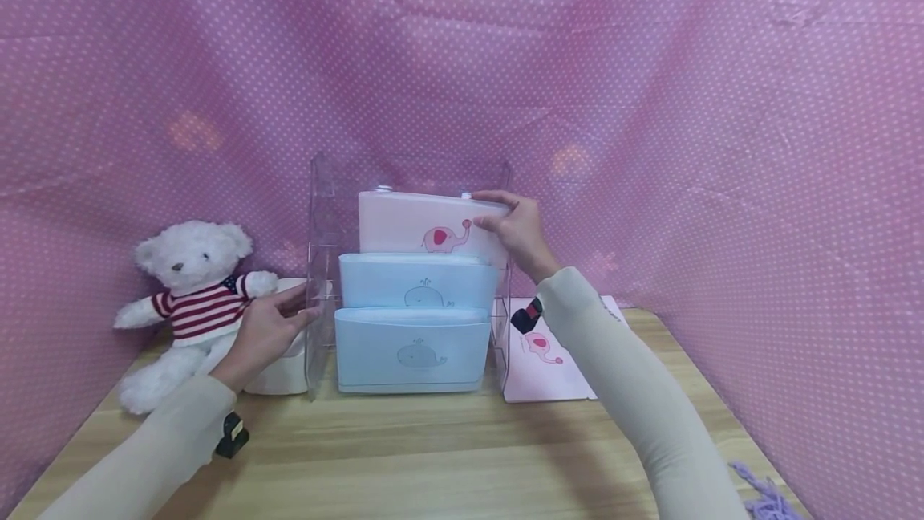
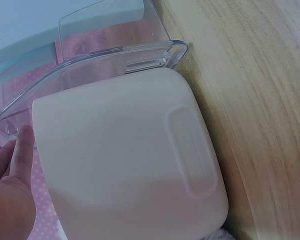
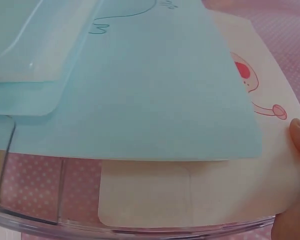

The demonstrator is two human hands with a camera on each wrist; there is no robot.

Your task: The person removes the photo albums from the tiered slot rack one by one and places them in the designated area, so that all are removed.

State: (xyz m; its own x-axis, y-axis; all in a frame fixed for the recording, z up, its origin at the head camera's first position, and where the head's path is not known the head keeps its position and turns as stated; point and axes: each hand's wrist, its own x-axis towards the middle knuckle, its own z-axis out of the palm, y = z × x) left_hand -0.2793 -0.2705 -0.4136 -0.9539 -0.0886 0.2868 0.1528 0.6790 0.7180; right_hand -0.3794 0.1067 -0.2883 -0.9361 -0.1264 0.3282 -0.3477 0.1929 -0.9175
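A pink cloth with white dots (image 1: 462, 71) hangs behind and on both sides of a pale wooden table (image 1: 433, 456). At the middle, a pink bin (image 1: 390, 223) with an elephant printed on its front sits highest of three, in the upper part of a clear rack (image 1: 315, 223); its top edge slopes slightly down toward the right. The right hand (image 1: 521, 231) grips that bin at its upper right corner, thumb on the front face and fingers over the rim — whether the bin has fully settled, I cannot tell. The left hand (image 1: 263, 335) pinches the edge of the rack's left wall, thumb on the inner side and fingers on the outer.

Just below the pink bin, and partly in front of it, is the middle blue bin (image 1: 375, 279), and below that the lower blue bin (image 1: 462, 351); each shows a whale. A white bin (image 2: 110, 150) stands just outside the rack's left wall, with a raised oval on its side. Left of it sits a white teddy bear (image 1: 205, 263) in a striped sweater. To the rack's right is a flat pink piece (image 1: 534, 383) with another elephant, partly hidden by the right sleeve (image 1: 621, 375). Purple yarn (image 1: 768, 496) lies near the table's right front — partly cut off by the frame.
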